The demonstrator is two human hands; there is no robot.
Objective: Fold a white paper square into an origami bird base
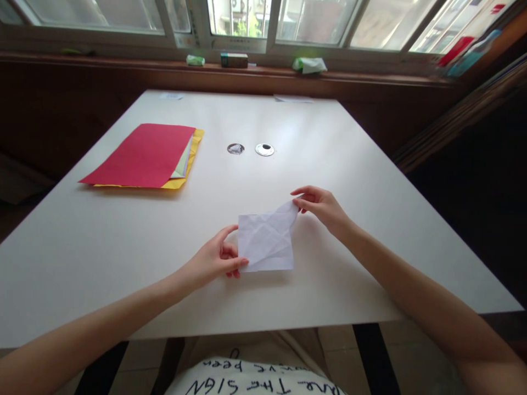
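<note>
A folded sheet of white paper (pixel 265 244), marked with crossing creases, is held between my two hands near the front of the table. My left hand (pixel 220 255) pinches its left edge, thumb on top at the lower left corner and fingers behind. At the upper right, my right hand (pixel 321 206) grips a pointed flap of the same paper between thumb and fingers. That flap sticks out from behind the front layer. What lies behind the paper is hidden.
On the white table (pixel 197 219), a red sheet (pixel 144 156) lies over a yellow envelope (pixel 197 142) and other papers at the left. Two round grommets (pixel 264 150) sit mid-table. The windowsill (pixel 272 71) holds a small box (pixel 234 60) and green-white packets (pixel 310 66).
</note>
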